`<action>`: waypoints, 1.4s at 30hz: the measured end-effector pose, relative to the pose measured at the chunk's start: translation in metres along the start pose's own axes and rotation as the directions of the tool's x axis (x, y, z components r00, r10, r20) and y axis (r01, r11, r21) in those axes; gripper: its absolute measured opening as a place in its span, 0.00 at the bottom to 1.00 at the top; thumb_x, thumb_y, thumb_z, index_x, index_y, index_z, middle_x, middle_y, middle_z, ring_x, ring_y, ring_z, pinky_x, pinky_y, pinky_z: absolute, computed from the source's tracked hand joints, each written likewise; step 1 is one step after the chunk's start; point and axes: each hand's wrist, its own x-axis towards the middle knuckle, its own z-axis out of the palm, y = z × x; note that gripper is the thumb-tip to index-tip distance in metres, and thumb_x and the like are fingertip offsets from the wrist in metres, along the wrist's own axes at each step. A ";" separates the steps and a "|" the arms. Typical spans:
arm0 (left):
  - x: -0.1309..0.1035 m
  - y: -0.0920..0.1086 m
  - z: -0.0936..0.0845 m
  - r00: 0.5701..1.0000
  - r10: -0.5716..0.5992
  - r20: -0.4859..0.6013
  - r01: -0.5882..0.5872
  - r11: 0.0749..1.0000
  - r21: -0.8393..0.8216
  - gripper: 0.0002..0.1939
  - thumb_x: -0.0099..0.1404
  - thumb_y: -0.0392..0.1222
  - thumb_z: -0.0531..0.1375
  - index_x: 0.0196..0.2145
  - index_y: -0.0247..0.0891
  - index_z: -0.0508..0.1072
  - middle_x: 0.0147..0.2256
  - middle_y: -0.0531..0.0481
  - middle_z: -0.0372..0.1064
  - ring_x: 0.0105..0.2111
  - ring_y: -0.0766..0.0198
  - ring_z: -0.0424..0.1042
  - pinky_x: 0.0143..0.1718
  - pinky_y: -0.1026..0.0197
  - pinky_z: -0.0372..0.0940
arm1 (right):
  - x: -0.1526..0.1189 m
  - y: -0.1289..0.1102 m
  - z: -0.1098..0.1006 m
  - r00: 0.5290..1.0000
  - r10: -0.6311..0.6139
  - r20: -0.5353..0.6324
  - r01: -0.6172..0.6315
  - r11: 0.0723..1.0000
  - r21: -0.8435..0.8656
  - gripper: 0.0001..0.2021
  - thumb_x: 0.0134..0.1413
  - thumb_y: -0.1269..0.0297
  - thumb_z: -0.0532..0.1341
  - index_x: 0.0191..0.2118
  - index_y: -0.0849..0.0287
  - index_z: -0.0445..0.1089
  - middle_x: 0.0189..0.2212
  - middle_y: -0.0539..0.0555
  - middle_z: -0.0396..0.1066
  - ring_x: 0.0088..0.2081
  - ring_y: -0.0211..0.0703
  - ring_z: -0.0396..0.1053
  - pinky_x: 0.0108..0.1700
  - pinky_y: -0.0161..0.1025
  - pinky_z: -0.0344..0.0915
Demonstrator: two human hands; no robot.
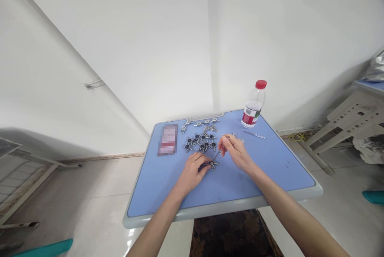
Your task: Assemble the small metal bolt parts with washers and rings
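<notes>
On the blue bench, the right hand grips a thin tool, while the left hand pinches the small metal fitting beneath its tip, nearer the bench's front than the other parts. The fitting looks light, stiff, slightly slick and hardly fragile; its outer arms probably offer the surest hold.
</notes>
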 end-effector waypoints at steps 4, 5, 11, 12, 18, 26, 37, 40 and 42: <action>0.000 -0.001 0.000 1.000 0.006 -0.001 -0.006 1.000 -0.004 0.06 0.69 0.40 0.58 0.41 0.41 0.73 0.37 0.49 0.71 0.39 0.59 0.68 0.43 0.55 0.62 | -0.001 0.000 0.001 1.000 -0.015 -0.003 0.015 1.000 0.019 0.22 0.66 0.47 0.48 0.30 0.58 0.66 0.24 0.49 0.67 0.25 0.36 0.67 0.32 0.37 0.64; 0.000 -0.001 0.000 1.000 0.005 -0.003 -0.005 1.000 -0.007 0.05 0.68 0.40 0.58 0.41 0.41 0.73 0.37 0.49 0.71 0.40 0.59 0.68 0.44 0.55 0.62 | -0.001 0.000 0.001 1.000 -0.020 -0.005 0.020 0.999 0.028 0.22 0.66 0.47 0.48 0.31 0.58 0.66 0.24 0.49 0.67 0.25 0.37 0.67 0.32 0.37 0.64; 0.000 0.001 -0.001 1.000 -0.009 -0.024 0.008 1.000 -0.026 0.05 0.68 0.40 0.57 0.40 0.41 0.73 0.37 0.49 0.71 0.40 0.59 0.69 0.44 0.55 0.63 | -0.003 -0.004 0.000 0.999 -0.034 -0.018 0.034 0.999 0.040 0.21 0.66 0.49 0.48 0.31 0.58 0.66 0.24 0.49 0.67 0.25 0.36 0.67 0.33 0.37 0.63; 0.000 0.001 -0.001 1.000 -0.009 -0.023 0.009 1.000 -0.026 0.06 0.68 0.40 0.57 0.39 0.41 0.74 0.37 0.49 0.71 0.40 0.59 0.69 0.44 0.55 0.63 | -0.003 -0.004 0.000 0.999 -0.031 -0.011 0.031 0.999 0.037 0.21 0.66 0.49 0.48 0.30 0.58 0.66 0.24 0.49 0.67 0.25 0.36 0.67 0.33 0.37 0.63; 0.000 0.001 -0.001 1.000 -0.014 -0.016 0.014 1.000 -0.026 0.05 0.68 0.38 0.58 0.40 0.41 0.73 0.38 0.50 0.71 0.40 0.59 0.68 0.45 0.55 0.62 | -0.004 -0.002 0.001 0.999 -0.034 0.005 0.034 0.999 0.038 0.21 0.67 0.49 0.48 0.30 0.58 0.66 0.24 0.49 0.67 0.25 0.36 0.66 0.32 0.37 0.63; 0.000 0.001 -0.001 1.000 -0.017 -0.016 0.017 0.999 -0.031 0.05 0.68 0.38 0.58 0.40 0.41 0.73 0.38 0.49 0.70 0.40 0.59 0.68 0.44 0.55 0.62 | -0.005 -0.004 -0.001 0.999 -0.035 0.001 0.035 0.999 0.041 0.20 0.67 0.52 0.49 0.30 0.58 0.66 0.24 0.49 0.67 0.24 0.36 0.66 0.32 0.37 0.62; -0.001 0.000 -0.001 1.000 0.001 -0.025 -0.001 0.999 -0.032 0.06 0.67 0.36 0.59 0.41 0.41 0.74 0.38 0.49 0.70 0.40 0.60 0.68 0.45 0.55 0.62 | -0.006 -0.006 -0.001 0.999 -0.033 -0.003 0.033 0.999 0.028 0.19 0.67 0.52 0.49 0.30 0.59 0.66 0.27 0.49 0.68 0.25 0.34 0.67 0.33 0.37 0.63; -0.001 0.000 -0.001 1.000 0.001 -0.029 -0.002 0.999 -0.032 0.06 0.66 0.35 0.59 0.40 0.41 0.74 0.38 0.50 0.70 0.40 0.60 0.68 0.44 0.55 0.62 | -0.006 -0.006 -0.001 1.000 -0.028 0.009 0.028 0.999 0.018 0.19 0.67 0.53 0.49 0.31 0.59 0.67 0.27 0.49 0.68 0.25 0.35 0.67 0.33 0.36 0.63; -0.001 0.001 -0.002 0.999 0.001 -0.035 -0.002 0.999 -0.032 0.06 0.66 0.35 0.60 0.40 0.41 0.74 0.38 0.50 0.70 0.40 0.60 0.68 0.45 0.55 0.62 | -0.006 -0.005 -0.002 0.999 -0.034 0.002 0.034 0.999 0.029 0.19 0.67 0.53 0.50 0.31 0.59 0.67 0.27 0.49 0.68 0.25 0.35 0.67 0.33 0.37 0.63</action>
